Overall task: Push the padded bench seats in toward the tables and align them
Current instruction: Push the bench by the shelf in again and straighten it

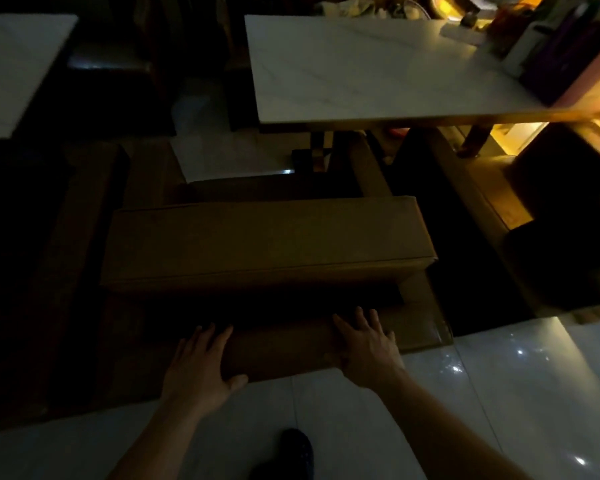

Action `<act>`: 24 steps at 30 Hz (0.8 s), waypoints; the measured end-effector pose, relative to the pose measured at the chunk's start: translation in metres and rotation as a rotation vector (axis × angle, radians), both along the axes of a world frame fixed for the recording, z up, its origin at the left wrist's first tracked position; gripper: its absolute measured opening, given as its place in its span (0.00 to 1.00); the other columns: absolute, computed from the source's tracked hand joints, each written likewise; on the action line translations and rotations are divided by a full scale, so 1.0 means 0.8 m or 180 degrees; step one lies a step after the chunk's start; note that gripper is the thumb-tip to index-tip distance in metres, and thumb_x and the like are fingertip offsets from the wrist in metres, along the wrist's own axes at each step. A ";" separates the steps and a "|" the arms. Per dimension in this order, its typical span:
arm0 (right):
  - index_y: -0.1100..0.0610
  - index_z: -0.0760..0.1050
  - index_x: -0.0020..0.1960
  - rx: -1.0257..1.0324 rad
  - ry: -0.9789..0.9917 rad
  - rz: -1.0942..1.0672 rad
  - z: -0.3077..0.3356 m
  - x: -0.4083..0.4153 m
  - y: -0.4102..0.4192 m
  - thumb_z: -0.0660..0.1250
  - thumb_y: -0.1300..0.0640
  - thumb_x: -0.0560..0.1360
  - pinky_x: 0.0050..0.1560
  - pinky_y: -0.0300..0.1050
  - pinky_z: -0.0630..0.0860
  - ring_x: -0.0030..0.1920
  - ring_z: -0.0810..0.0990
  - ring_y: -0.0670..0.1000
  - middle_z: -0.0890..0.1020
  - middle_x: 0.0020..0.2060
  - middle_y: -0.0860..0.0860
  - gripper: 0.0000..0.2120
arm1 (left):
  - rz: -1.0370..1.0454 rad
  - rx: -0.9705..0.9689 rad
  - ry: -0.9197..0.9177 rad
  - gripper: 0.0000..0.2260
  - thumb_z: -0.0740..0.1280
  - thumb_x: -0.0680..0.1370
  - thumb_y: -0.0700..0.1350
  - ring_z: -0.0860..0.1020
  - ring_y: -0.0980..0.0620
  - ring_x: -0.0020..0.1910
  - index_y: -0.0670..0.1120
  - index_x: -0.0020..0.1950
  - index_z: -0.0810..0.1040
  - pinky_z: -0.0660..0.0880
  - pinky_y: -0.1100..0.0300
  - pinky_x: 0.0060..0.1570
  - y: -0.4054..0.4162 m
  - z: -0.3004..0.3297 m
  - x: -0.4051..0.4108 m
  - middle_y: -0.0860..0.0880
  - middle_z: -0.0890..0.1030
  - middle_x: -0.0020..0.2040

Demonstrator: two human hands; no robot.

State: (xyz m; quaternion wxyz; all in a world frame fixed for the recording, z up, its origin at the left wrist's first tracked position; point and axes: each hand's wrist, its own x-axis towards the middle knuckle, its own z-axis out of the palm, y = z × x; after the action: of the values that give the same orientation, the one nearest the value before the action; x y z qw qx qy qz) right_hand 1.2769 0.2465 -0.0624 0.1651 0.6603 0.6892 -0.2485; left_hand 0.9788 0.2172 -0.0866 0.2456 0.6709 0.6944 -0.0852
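A brown padded bench (267,244) stands in front of me in dim light, its long seat cushion facing the white marble table (378,67). Its back rail (281,351) runs along the near side. My left hand (198,365) lies on the rail's left part, fingers over the top and thumb hooked on the near face. My right hand (368,344) grips the rail further right, fingers spread over its top. The table's dark pedestal (312,157) shows beyond the bench.
A second brown bench (482,202) runs along the right side of the table. Another white table (11,64) and a dark padded seat (111,60) stand at the upper left. Boxes and bottles (551,46) crowd the table's far right corner. My dark shoe (298,452) rests on glossy floor tiles.
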 end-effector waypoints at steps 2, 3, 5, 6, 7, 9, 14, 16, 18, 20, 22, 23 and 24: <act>0.40 0.54 0.76 -0.0080 0.0087 0.0008 0.017 0.002 -0.004 0.64 0.34 0.73 0.66 0.65 0.69 0.75 0.58 0.62 0.57 0.77 0.53 0.36 | 0.0041 -0.0129 -0.0073 0.44 0.64 0.71 0.70 0.46 0.47 0.78 0.59 0.79 0.45 0.49 0.49 0.76 -0.003 0.018 0.004 0.51 0.48 0.81; 0.40 0.60 0.74 -0.0245 0.0075 0.0012 0.027 0.001 -0.007 0.61 0.31 0.72 0.61 0.61 0.75 0.71 0.66 0.59 0.64 0.74 0.51 0.34 | 0.0039 -0.0167 -0.0105 0.43 0.63 0.72 0.70 0.48 0.47 0.78 0.58 0.79 0.46 0.51 0.49 0.75 -0.004 0.028 0.006 0.51 0.50 0.81; 0.38 0.68 0.68 -0.0573 0.0104 0.0055 0.030 0.006 -0.010 0.51 0.22 0.66 0.56 0.54 0.78 0.63 0.75 0.54 0.73 0.68 0.46 0.36 | -0.0027 -0.0257 -0.0167 0.41 0.62 0.72 0.71 0.54 0.47 0.77 0.58 0.79 0.50 0.56 0.49 0.74 -0.003 0.051 0.008 0.52 0.54 0.80; 0.38 0.70 0.66 -0.0588 0.0138 0.0091 0.036 0.009 -0.013 0.46 0.18 0.63 0.55 0.53 0.79 0.61 0.77 0.53 0.76 0.66 0.45 0.41 | -0.0080 -0.0321 -0.0209 0.40 0.62 0.72 0.71 0.57 0.48 0.76 0.58 0.79 0.52 0.58 0.50 0.73 -0.001 0.064 0.009 0.52 0.57 0.79; 0.38 0.72 0.65 -0.0621 0.0147 0.0068 0.053 0.008 -0.016 0.46 0.18 0.63 0.55 0.51 0.78 0.59 0.78 0.52 0.77 0.64 0.45 0.40 | -0.0115 -0.0384 -0.0267 0.39 0.62 0.72 0.71 0.60 0.48 0.74 0.58 0.78 0.54 0.61 0.50 0.71 0.001 0.077 0.010 0.52 0.60 0.78; 0.44 0.74 0.64 -0.0498 0.0160 -0.0097 0.103 0.005 -0.022 0.59 0.30 0.73 0.54 0.48 0.78 0.56 0.78 0.51 0.79 0.60 0.48 0.27 | -0.0145 -0.0486 -0.0391 0.38 0.63 0.71 0.72 0.64 0.49 0.72 0.59 0.77 0.57 0.65 0.50 0.69 0.010 0.103 0.016 0.53 0.63 0.76; 0.44 0.67 0.71 -0.0144 0.0150 -0.0252 0.160 0.028 -0.025 0.64 0.47 0.76 0.61 0.50 0.76 0.63 0.76 0.53 0.76 0.66 0.50 0.24 | -0.0335 -0.0497 -0.0559 0.36 0.62 0.72 0.71 0.65 0.51 0.71 0.60 0.77 0.58 0.68 0.50 0.66 0.035 0.169 0.041 0.54 0.64 0.75; 0.44 0.60 0.77 -0.0041 0.0120 -0.0252 0.181 0.041 -0.026 0.63 0.43 0.77 0.64 0.49 0.73 0.69 0.71 0.53 0.71 0.71 0.49 0.30 | -0.0411 -0.0495 -0.0610 0.36 0.62 0.72 0.71 0.65 0.52 0.71 0.60 0.77 0.57 0.68 0.51 0.66 0.043 0.190 0.054 0.55 0.64 0.75; 0.43 0.57 0.78 0.0108 0.0129 -0.0312 0.204 0.058 -0.030 0.63 0.43 0.77 0.64 0.48 0.71 0.71 0.69 0.53 0.70 0.73 0.50 0.32 | -0.0460 -0.0453 -0.0623 0.36 0.62 0.72 0.71 0.65 0.52 0.71 0.59 0.77 0.58 0.68 0.51 0.66 0.048 0.208 0.070 0.55 0.64 0.75; 0.43 0.57 0.78 0.0246 0.0177 -0.0421 0.221 0.079 -0.038 0.63 0.43 0.77 0.64 0.48 0.71 0.70 0.70 0.53 0.71 0.72 0.51 0.32 | -0.0523 -0.0354 -0.0603 0.37 0.63 0.72 0.71 0.66 0.52 0.71 0.59 0.76 0.58 0.67 0.51 0.67 0.051 0.225 0.091 0.55 0.65 0.75; 0.44 0.62 0.76 0.0388 0.0262 -0.0523 0.238 0.103 -0.047 0.64 0.40 0.77 0.63 0.48 0.71 0.69 0.72 0.53 0.74 0.69 0.51 0.30 | -0.0605 -0.0287 -0.0569 0.36 0.63 0.72 0.70 0.66 0.52 0.71 0.58 0.76 0.59 0.67 0.52 0.67 0.053 0.242 0.118 0.54 0.64 0.75; 0.45 0.65 0.74 0.0455 0.0303 -0.0556 0.248 0.116 -0.053 0.64 0.40 0.77 0.61 0.48 0.71 0.67 0.73 0.53 0.75 0.67 0.51 0.28 | -0.0656 -0.0260 -0.0542 0.36 0.63 0.72 0.70 0.65 0.52 0.71 0.58 0.77 0.59 0.67 0.52 0.67 0.054 0.251 0.135 0.54 0.64 0.75; 0.46 0.67 0.72 0.0510 0.0351 -0.0597 0.256 0.131 -0.059 0.64 0.41 0.77 0.59 0.47 0.72 0.65 0.74 0.53 0.76 0.65 0.50 0.25 | -0.0711 -0.0224 -0.0521 0.37 0.63 0.72 0.70 0.65 0.52 0.72 0.58 0.77 0.59 0.67 0.52 0.67 0.054 0.259 0.153 0.54 0.64 0.76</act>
State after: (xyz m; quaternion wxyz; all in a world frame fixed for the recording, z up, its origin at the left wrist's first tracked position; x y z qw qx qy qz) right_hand 1.3813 0.1992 0.1424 0.0498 0.7182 0.6501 -0.2430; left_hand 1.1010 0.2601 0.1205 0.3137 0.7398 0.5897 -0.0813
